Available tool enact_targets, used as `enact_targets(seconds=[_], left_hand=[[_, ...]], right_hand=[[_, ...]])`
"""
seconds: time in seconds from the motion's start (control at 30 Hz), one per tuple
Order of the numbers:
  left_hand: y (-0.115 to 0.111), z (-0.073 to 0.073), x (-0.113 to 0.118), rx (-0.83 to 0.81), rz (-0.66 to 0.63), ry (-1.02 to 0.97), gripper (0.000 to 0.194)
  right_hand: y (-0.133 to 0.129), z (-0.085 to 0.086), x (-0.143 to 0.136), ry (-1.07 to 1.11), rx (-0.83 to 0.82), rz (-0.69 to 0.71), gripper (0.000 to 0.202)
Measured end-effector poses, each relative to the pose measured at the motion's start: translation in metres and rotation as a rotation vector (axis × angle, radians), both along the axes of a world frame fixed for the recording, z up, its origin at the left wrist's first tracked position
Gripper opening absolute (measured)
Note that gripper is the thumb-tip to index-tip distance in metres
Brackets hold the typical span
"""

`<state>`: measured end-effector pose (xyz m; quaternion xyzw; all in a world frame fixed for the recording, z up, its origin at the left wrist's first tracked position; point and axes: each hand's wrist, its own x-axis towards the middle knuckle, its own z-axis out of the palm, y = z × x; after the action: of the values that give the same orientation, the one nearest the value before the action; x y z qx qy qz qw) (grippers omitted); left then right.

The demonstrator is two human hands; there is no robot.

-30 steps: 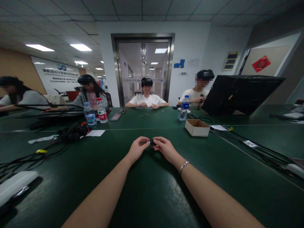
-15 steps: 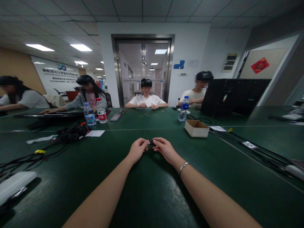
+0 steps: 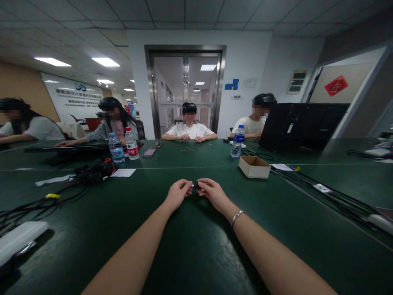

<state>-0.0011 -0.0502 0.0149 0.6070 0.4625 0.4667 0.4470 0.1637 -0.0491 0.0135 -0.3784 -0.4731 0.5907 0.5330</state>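
Note:
Just above the green table (image 3: 196,246), my left hand (image 3: 178,194) and my right hand (image 3: 213,193) meet at the fingertips. Between them is a small dark piece with a silvery end (image 3: 195,185), too small to tell its exact kind. The fingers of my left hand pinch it at the silvery left end, and those of my right hand pinch the dark right end. A metal bracelet circles my right wrist.
An open cardboard box (image 3: 254,167) stands ahead to the right, near a water bottle (image 3: 238,141). Two bottles (image 3: 124,146) and tangled black gear (image 3: 95,171) are at the left. Cables (image 3: 331,192) run along the right side. Several people sit across the table.
Both hands stay in nearly the same place, still pinching the small dark piece. The whole view has shifted very slightly.

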Motion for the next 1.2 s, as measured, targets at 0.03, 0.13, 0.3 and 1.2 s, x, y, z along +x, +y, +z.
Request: enact_targets(seconds=[0.03, 0.13, 0.3, 1.2], left_hand=[[0.001, -0.0006, 0.0007, -0.01, 0.015, -0.007, 0.037], [0.0007, 0.0004, 0.0005, -0.036, 0.031, -0.088, 0.039], [-0.0055, 0.0059, -0.0022, 0.019, -0.045, -0.063, 0.037], [-0.0038, -0.0011, 0.0012, 0.069, -0.035, 0.036, 0.036]], right_hand=[[0.0002, -0.0001, 0.0001, 0.0, 0.0, 0.0, 0.029], [0.0, 0.0009, 0.0001, 0.015, -0.002, 0.004, 0.029], [-0.0005, 0.0015, -0.0004, 0.021, -0.006, 0.005, 0.029], [-0.0007, 0.0019, 0.0003, 0.052, -0.031, 0.006, 0.029]])
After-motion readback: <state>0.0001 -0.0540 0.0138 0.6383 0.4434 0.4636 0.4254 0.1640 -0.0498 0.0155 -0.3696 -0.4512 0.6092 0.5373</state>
